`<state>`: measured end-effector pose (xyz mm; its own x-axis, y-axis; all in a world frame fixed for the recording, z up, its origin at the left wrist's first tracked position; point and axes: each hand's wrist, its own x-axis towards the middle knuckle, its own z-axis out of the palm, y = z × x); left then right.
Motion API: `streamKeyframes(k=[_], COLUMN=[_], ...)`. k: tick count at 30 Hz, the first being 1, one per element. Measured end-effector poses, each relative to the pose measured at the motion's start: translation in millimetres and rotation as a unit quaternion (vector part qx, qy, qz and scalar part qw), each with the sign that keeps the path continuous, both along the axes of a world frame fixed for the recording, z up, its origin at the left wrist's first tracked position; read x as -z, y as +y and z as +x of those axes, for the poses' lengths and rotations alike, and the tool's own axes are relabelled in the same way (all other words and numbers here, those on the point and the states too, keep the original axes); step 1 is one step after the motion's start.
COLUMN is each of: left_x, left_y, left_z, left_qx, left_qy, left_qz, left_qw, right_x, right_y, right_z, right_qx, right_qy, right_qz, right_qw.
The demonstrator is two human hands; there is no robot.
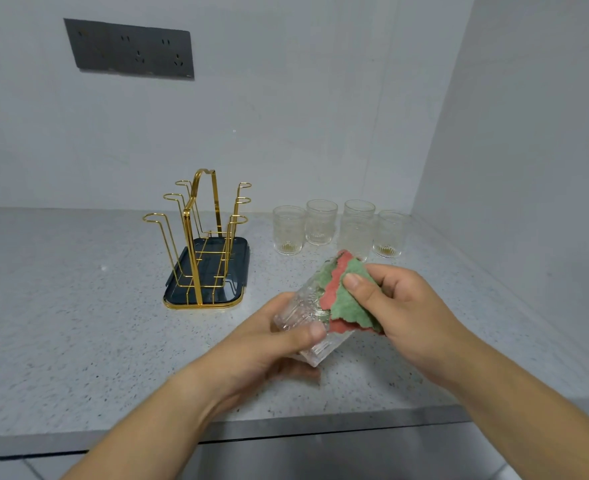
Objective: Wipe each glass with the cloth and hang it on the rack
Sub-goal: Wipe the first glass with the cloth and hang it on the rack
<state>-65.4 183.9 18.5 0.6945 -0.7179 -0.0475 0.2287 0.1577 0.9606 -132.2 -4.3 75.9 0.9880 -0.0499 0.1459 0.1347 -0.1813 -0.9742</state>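
My left hand (269,344) grips a clear ribbed glass (307,313), tilted on its side above the counter. My right hand (400,306) pinches a green and red cloth (345,296) that is pressed against and over the open end of the glass. A gold wire rack (199,233) on a dark tray (234,285) stands to the left, with no glass on its hoops. Several more clear glasses (320,221) stand upright in a cluster behind my hands, near the back wall.
The speckled grey counter (78,323) runs to a front edge just below my forearms. A white side wall (528,168) closes the right side. A grey socket panel (130,48) sits on the back wall.
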Motion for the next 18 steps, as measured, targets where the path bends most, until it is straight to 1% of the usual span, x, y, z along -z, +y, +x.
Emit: streamKeyframes(k=[2, 3, 4, 6, 8, 9, 10, 12, 14, 15, 17, 18], left_x=[-1, -4, -6, -7, -3, 0, 1, 0, -2, -4, -8, -8], left_y=[-4, -4, -2, 1, 4, 4, 4, 4, 3, 2, -4, -5], left_z=[-2, -4, -4, -4, -2, -1, 1, 4, 9, 10, 10, 10], left_qx=[-0.029, -0.024, -0.008, 0.049, 0.097, 0.118, 0.140, 0.157, 0.114, 0.086, 0.047, 0.043], left_qy=[-0.045, -0.051, -0.034, 0.065, 0.167, 0.194, 0.199, 0.166, 0.104, 0.065, -0.006, -0.026], left_qz=[0.020, 0.027, 0.020, -0.016, -0.068, -0.080, -0.085, -0.082, -0.047, -0.015, 0.037, 0.050], left_qw=[0.998, 0.998, 0.999, 0.997, 0.979, 0.971, 0.966, 0.970, 0.987, 0.994, 0.998, 0.997], right_x=[0, -1, -3, -5, -5, -5, -4, 0, 4, 6, 6, 4], right_y=[0, -1, -3, -6, -6, -6, -5, -7, -8, -9, -9, -8], right_z=[1, 0, 0, -2, -3, -4, -3, -1, 0, 0, 1, 1], right_qx=[0.002, -0.010, -0.027, -0.059, -0.076, -0.077, -0.072, -0.050, -0.021, -0.012, -0.013, -0.024], right_qy=[-0.004, 0.001, 0.009, 0.017, 0.008, 0.001, -0.005, -0.019, -0.023, -0.022, -0.012, -0.002], right_qz=[-0.027, -0.030, -0.024, 0.000, 0.023, 0.033, 0.039, 0.047, 0.039, 0.031, 0.019, 0.013], right_qw=[1.000, 1.000, 0.999, 0.998, 0.997, 0.997, 0.997, 0.997, 0.999, 0.999, 1.000, 1.000])
